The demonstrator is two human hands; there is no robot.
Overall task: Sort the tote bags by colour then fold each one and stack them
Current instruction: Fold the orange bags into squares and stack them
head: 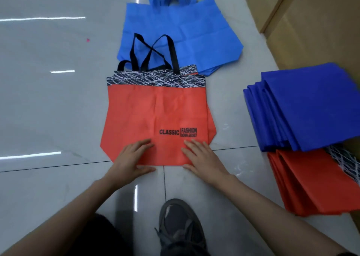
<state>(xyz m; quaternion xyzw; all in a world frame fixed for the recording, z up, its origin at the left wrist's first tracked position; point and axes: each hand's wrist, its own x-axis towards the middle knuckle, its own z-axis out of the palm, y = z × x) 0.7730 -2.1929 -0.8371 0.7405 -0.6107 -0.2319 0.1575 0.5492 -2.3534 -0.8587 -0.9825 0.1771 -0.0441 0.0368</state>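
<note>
An orange tote bag (153, 111) with a black-and-white patterned top band and black handles lies flat on the floor, on top of at least one more like it. My left hand (131, 158) and my right hand (200, 158) both rest on its near bottom edge, fingers flat on the fabric and thumbs at the hem. Beyond it lie unfolded light blue tote bags (179, 35) in a loose pile. At the right sits a stack of folded dark blue bags (307, 107), and nearer me a stack of folded orange bags (311, 183).
The floor is glossy grey tile (58, 103) with dark grout lines. Cardboard boxes (311, 22) stand along the right. My shoe (181, 230) and a dark trouser leg are at the bottom of the view.
</note>
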